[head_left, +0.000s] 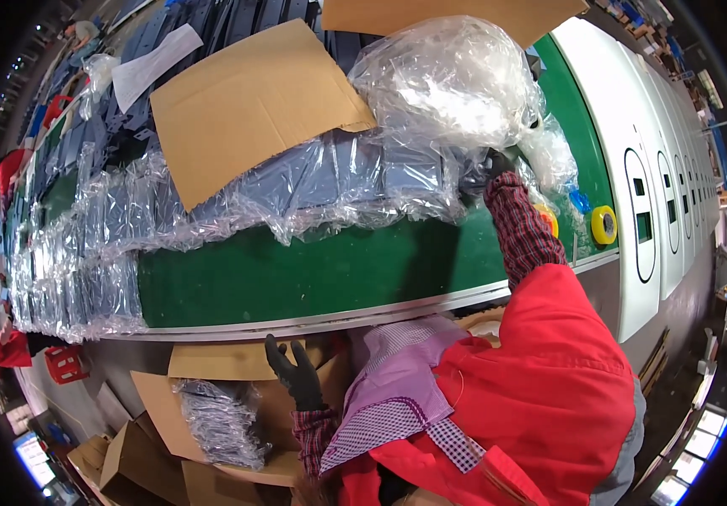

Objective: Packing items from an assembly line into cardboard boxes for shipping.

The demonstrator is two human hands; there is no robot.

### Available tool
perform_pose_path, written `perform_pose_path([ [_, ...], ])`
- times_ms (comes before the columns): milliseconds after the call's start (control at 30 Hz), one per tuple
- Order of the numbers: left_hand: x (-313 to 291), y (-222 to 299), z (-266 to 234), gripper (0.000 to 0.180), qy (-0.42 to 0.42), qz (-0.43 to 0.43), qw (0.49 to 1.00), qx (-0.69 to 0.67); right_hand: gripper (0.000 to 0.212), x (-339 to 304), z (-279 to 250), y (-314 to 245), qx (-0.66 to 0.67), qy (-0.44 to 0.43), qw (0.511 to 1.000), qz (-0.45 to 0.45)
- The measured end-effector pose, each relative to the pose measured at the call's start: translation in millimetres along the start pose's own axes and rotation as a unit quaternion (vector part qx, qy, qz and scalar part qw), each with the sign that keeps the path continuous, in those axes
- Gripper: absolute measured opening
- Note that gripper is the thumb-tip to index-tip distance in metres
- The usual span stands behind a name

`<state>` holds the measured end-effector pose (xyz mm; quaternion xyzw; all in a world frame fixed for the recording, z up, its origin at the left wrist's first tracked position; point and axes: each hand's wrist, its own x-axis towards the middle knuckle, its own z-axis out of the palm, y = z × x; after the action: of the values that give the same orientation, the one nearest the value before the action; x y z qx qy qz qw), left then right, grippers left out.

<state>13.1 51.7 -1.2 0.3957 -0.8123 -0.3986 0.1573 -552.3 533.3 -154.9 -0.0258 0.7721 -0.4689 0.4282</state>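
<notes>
My left hand [296, 373], in a dark glove, is raised with fingers apart and nothing in it. It is beside an open cardboard box [154, 401] that holds plastic-wrapped pieces [222, 422]. Across the green table reaches my right arm in a checked sleeve. The gloved right hand [498, 163] is at the lower edge of a big bundle of clear plastic bags [448, 80]; its fingers are mostly hidden there. To its left, dark grey-blue pieces in clear plastic [321, 173] lie in a long row, partly under a cardboard sheet [254, 105].
A yellow tape roll [604, 225] lies at the table's right end, with another yellow-and-red roll [547, 221] by my sleeve. White panels [625, 169] stand along the right. The green tabletop [313, 282] is in front. A red stool [67, 365] and other people are at left.
</notes>
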Motion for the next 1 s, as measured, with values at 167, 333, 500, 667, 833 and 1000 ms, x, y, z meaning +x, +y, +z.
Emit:
perform_pose_path([
  [167, 2.7, 7.8, 0.8, 0.053, -0.02, -0.002, 1.0, 0.013, 0.04, -4.2, 41.5, -17.1, -0.224, 0.204, 0.951, -0.056],
  [333, 5.6, 13.5, -5.2, 0.054, -0.027, -0.006, 0.999, 0.023, 0.048, -86.8, 129.5, -52.1, -0.096, 0.35, 0.931, -0.051],
  [500, 13.8, 28.6, 1.7, 0.054, -0.037, -0.015, 0.999, -0.016, 0.043, -218.0, 176.4, -6.2, -0.375, 0.442, 0.78, -0.234],
  [667, 17.3, 31.4, 14.5, 0.052, -0.114, -0.083, 0.985, -0.102, 0.022, -319.5, 300.4, -99.2, 0.19, 0.387, 0.902, -0.013],
  [833, 30.6, 56.1, 57.9, 0.052, -0.263, -0.054, 0.923, -0.276, 0.029, -307.1, 353.0, -121.8, -0.197, 0.273, 0.914, -0.226],
  [1000, 36.3, 47.7, 94.0, 0.036, -0.31, -0.153, 0.741, -0.575, 0.034, -246.5, 428.8, -166.3, -0.308, 0.106, 0.907, -0.267],
])
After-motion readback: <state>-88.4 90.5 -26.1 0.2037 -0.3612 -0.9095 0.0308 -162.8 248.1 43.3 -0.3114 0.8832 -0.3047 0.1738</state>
